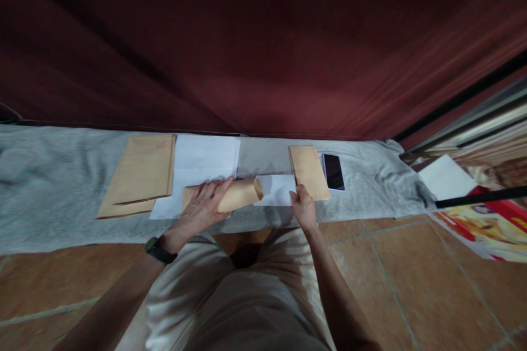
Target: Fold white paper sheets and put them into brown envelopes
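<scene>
My left hand (208,205), with a dark band on the wrist, lies over a brown paper envelope (239,195), its thumb and fingers gripping it. The envelope's right end gapes open. A folded white sheet of paper (274,189) stretches from that mouth to my right hand (303,205); whether its left end is inside the envelope or just beside it I cannot tell. The right thumb and fingers are closed in a pinch on the paper's right edge. Just beyond that hand sits a small stack of brown envelopes (309,170).
Larger brown envelopes (142,167) lie at the left, beside white sheets (206,156). A phone (334,171) rests right of the small envelopes. Everything is on a grey cloth (370,186) below a dark red curtain (263,66). A colourful box (486,225) stands on the right.
</scene>
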### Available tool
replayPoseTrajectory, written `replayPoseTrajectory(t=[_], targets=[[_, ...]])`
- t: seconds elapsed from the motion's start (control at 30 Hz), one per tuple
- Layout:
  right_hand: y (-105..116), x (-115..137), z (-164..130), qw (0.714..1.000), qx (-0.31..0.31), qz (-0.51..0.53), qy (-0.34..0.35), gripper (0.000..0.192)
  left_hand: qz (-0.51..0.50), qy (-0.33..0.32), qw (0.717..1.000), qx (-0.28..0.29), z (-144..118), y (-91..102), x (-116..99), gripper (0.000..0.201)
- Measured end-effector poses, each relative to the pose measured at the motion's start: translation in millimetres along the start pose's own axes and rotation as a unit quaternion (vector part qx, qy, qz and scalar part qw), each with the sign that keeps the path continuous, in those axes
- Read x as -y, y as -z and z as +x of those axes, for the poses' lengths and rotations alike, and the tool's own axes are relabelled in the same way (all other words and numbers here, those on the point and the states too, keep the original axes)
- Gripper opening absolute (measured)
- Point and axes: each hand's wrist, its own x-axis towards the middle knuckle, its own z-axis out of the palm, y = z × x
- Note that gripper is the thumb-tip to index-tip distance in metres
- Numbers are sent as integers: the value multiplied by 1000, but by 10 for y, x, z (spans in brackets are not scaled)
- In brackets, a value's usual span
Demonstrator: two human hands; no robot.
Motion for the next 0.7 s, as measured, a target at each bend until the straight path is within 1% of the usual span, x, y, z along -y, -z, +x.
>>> replayPoseTrajectory(t=[0.13, 0.23, 0.33, 0.4, 0.5, 0.57, 0.63, 0.7], targets=[[257, 22, 31, 995, -36, 85, -26, 19, -2, -4, 1000, -8, -14, -27, 25, 101], [402, 56, 59, 983, -71, 164, -34, 27, 4, -9, 1000, -7, -20, -43, 36, 102], [428, 74, 52, 972, -85, 217, -31, 32, 2, -8, 1000, -13, -19, -56, 40, 102], [381, 63, 26, 969, -74, 232, -32, 34, -1, -9, 1000, -17, -19, -62, 40, 103], [283, 11, -19, 972, -57, 228, -31, 35, 6, -6, 1000, -18, -25, -72, 39, 105], [249, -32, -33, 979, -53, 195, -15, 35, 12, -5, 1000, -21, -30, -79, 39, 106], [258, -70, -30, 987, -40, 153, 11, 35, 11, -10, 1000, -23, -32, -85, 40, 105], [303, -97, -10, 992, -11, 124, 33, 34, 5, -13, 1000, -26, -30, -90, 43, 103]])
